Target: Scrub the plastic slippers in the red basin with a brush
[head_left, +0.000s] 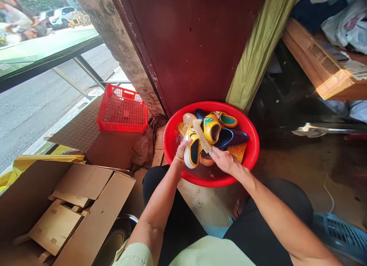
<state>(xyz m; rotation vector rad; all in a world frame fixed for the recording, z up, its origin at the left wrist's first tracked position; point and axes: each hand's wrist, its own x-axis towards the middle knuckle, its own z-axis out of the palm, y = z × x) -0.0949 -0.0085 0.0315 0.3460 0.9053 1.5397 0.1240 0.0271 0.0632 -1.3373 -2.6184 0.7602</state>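
Observation:
A red basin (254, 143) holds several shoes. My left hand (181, 150) grips a yellow and white shoe (194, 149) at its left side. In my right hand (225, 159) is a pale-bristled brush (202, 135), lying against that shoe's right edge. A yellow shoe with a green pattern (211, 129) sits just right of the brush, with another yellow shoe with a green inside (228, 119) behind it. To the right lies a dark blue shoe (232, 138). A beige shoe (188, 119) is at the back left. Part of a yellow ridged board (237, 151) shows under the shoes.
A red crate (123, 109) stands beyond the basin's left side. At the lower left is a cardboard box (94, 216) with wooden stools (56, 224). A dark red door (192, 48) rises behind the basin, beside a green curtain (252, 59).

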